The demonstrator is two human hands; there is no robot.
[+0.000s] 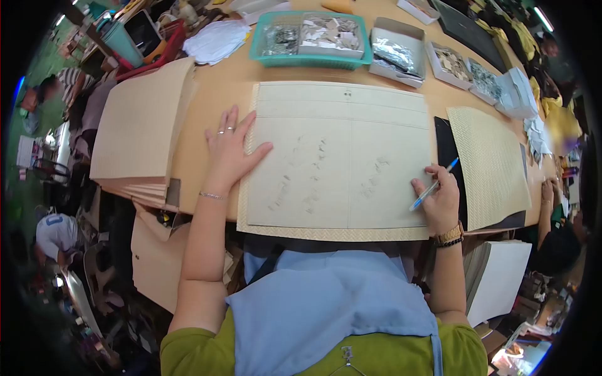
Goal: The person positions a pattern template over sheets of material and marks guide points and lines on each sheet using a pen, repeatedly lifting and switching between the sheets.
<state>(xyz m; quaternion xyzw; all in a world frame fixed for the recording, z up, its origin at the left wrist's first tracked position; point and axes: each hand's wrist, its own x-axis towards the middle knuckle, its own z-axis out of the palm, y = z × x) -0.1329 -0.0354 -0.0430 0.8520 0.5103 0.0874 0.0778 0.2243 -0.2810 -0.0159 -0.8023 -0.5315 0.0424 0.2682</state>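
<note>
"Hands, how many?"
"Two, with one big pale board [295, 169] in the middle and one blue pen [434, 185] right of it."
"Fingers?"
"Left hand [233, 153]: spread wide, flat on the board's left edge. Right hand [441, 199]: bent, clamped on the pen."
"What else?"
"One tan stack [141, 122] at left, one green basket [307, 61] up top, one woven sheet [489, 169] at right. Right hand hides some board edge."
</note>
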